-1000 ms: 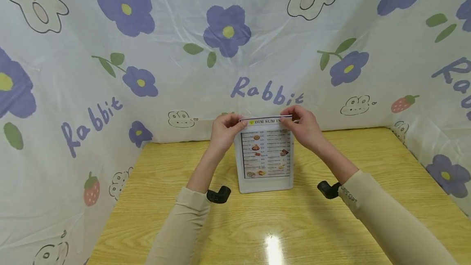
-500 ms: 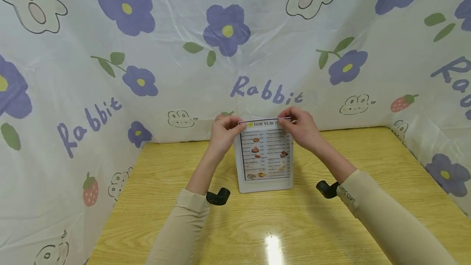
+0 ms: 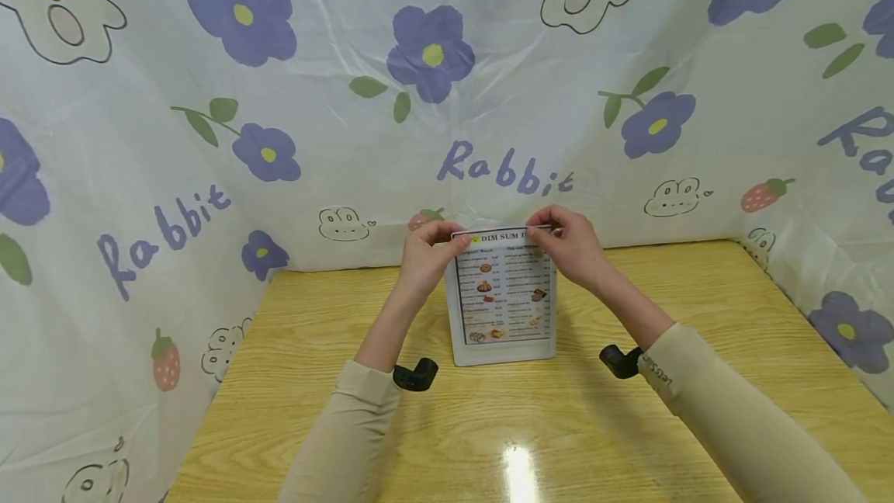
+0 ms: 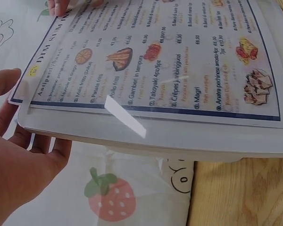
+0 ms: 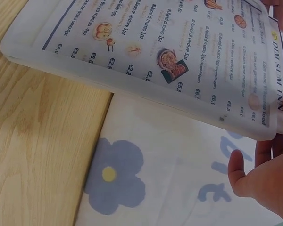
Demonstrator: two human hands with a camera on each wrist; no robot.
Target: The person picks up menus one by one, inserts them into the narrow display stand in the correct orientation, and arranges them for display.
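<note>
A printed dim sum menu sheet (image 3: pixel 499 293) sits in a white stand with a clear front (image 3: pixel 503 355), upright on the table. The sheet's top strip sticks out past the stand's upper edge, as both wrist views show. At the top left corner my left hand (image 3: pixel 424 254) pinches the sheet, thumb in front and fingers behind. My right hand (image 3: pixel 573 248) pinches its top edge towards the right corner. In the left wrist view, fingers of the left hand (image 4: pixel 23 165) reach under the stand's edge. The right hand (image 5: pixel 269 181) is partly cut off in its wrist view.
The wooden table (image 3: pixel 489 441) has a bright light reflection near its front. Behind and at both sides hangs a white cloth (image 3: pixel 335 154) with purple flowers and rabbit prints. Black wrist devices (image 3: pixel 417 375) are on both forearms.
The menu sheet has slid a little further down into the stand, and both hands have moved slightly down with it. The stand has stayed in place.
</note>
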